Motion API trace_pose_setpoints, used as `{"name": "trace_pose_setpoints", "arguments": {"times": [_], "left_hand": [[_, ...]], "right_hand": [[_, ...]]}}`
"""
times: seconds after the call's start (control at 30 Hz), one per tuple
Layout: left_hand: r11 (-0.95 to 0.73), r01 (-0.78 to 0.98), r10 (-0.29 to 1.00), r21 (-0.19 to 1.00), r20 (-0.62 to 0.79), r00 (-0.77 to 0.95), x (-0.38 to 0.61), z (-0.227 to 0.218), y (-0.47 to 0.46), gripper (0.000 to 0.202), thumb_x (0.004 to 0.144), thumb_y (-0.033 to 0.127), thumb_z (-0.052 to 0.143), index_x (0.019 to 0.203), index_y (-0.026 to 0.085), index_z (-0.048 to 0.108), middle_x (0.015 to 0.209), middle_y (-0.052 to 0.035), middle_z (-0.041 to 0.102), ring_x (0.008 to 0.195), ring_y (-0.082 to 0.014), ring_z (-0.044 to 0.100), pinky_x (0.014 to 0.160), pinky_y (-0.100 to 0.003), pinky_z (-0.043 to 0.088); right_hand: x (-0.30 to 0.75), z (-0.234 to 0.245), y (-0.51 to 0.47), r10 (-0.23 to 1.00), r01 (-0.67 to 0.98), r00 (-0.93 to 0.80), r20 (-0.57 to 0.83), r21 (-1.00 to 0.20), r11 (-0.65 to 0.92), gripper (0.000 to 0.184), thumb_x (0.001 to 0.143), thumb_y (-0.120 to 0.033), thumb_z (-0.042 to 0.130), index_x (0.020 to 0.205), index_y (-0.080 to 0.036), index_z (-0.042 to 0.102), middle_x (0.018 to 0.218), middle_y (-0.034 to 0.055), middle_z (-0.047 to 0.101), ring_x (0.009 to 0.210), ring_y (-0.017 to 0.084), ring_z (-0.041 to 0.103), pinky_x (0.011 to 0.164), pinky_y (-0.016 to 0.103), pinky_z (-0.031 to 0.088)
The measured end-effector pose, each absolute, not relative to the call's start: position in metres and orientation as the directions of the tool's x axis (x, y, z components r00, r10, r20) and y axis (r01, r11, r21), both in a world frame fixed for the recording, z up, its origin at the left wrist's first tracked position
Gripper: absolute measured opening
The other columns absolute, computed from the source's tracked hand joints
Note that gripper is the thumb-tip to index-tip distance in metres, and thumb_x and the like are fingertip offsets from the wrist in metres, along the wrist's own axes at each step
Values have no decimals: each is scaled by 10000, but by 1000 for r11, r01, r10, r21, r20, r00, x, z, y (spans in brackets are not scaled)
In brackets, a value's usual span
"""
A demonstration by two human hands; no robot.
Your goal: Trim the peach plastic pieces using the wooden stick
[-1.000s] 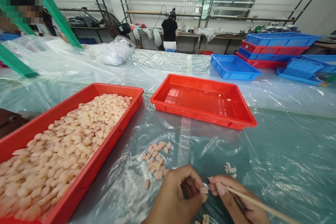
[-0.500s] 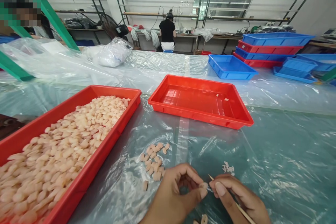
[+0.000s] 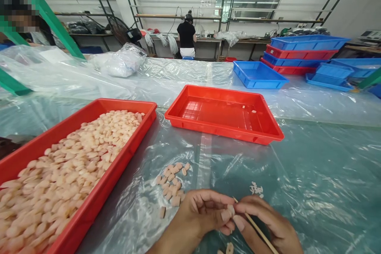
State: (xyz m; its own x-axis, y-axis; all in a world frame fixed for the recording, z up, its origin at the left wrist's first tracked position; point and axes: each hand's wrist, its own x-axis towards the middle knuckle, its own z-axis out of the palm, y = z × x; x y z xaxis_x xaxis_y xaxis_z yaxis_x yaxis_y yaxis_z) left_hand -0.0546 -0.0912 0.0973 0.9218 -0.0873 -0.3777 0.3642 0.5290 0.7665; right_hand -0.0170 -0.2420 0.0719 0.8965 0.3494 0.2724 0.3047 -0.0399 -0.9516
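Between thumb and fingers, my left hand [image 3: 202, 216] pinches a small pale piece [image 3: 231, 209]. My right hand [image 3: 264, 222] is closed on a thin wooden stick [image 3: 258, 231], its tip close by the pale piece. The fingertips of both hands meet or nearly meet there. Left of my left hand lies a loose group of small tan pieces [image 3: 171, 180] on the plastic sheet. Past my right hand sits a little heap of white bits [image 3: 256, 189]. Below the hands, a tan piece with a slot [image 3: 229, 248] shows at the lower frame edge.
A red tray [image 3: 119, 166] full of pale oval pieces stands on the left. Another red tray [image 3: 223, 135] with a few bits inside lies ahead. Blue and red trays [image 3: 306, 43] are stacked at the back right. A person [image 3: 187, 35] sits at the far bench.
My right hand has come in to my left hand, bringing the stick's tip to the pale piece. The whole view has shifted slightly.
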Motion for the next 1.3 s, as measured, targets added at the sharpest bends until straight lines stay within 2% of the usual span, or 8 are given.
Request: {"name": "trace_pose_setpoints", "arguments": {"times": [0.17,0.33,0.67,0.73,0.83,1.0,1.17,1.3], "left_hand": [[518,342,-70,784,-360,930,-53,91,-92,213,650,255,775,794,112,710,682,-61,699,569,-84,614,574,-170,504],[481,309,-43,820,-330,943,-54,89,-95,195,655,258,769,761,107,706,633,-40,679,543,-73,589,557,-166,487],[480,376,-156,792,-345,925,-53,88,-93,249,700,295,733,839,102,661,712,-51,653,590,-88,592,602,-198,484],[496,396,-173,772,-360,917,-53,90,-91,250,706,287,729,858,103,656,728,-53,651,603,-91,595,617,-202,484],[535,408,-183,740,-370,911,-53,94,-91,248,714,279,722,872,102,647,743,-54,641,623,-95,592,623,-204,479],[584,413,-186,699,-380,906,-52,96,-92,247,718,271,718,877,97,644,727,-48,620,604,-83,569,603,-191,455],[572,424,-176,702,-400,900,-51,100,-91,266,705,272,728,893,94,666,722,-46,614,594,-75,555,598,-182,435],[553,431,-158,713,-418,894,-51,101,-90,290,693,292,734,908,104,685,712,-37,609,594,-71,545,605,-177,428]], "right_hand": [[-17,64,-242,349,449,839,417,-893,-12,154,784,-146,603,857,-267,664,729,-8,608,618,105,584,590,195,465],[-12,68,-249,469,570,744,476,-818,-75,232,755,-50,589,885,-238,628,748,4,603,613,107,592,573,187,483],[-6,76,-255,471,586,770,430,-770,-255,128,816,-127,531,811,-236,598,712,-8,611,607,106,589,577,178,467],[0,80,-262,467,601,779,419,-711,-364,100,835,-182,520,823,-234,604,756,10,632,651,121,613,592,188,475],[11,81,-272,483,651,758,438,-542,-531,108,848,-241,501,841,-233,609,798,30,644,713,152,636,615,223,493],[24,71,-281,534,667,734,419,-302,-681,157,834,-246,459,787,-235,609,757,20,629,635,156,637,519,241,500],[27,71,-279,529,694,688,496,-240,-679,160,813,-206,439,810,-216,598,759,33,627,633,167,631,522,266,504],[23,76,-277,528,725,658,536,-262,-637,164,838,-232,444,803,-218,603,760,38,635,662,174,627,560,283,508]]}}
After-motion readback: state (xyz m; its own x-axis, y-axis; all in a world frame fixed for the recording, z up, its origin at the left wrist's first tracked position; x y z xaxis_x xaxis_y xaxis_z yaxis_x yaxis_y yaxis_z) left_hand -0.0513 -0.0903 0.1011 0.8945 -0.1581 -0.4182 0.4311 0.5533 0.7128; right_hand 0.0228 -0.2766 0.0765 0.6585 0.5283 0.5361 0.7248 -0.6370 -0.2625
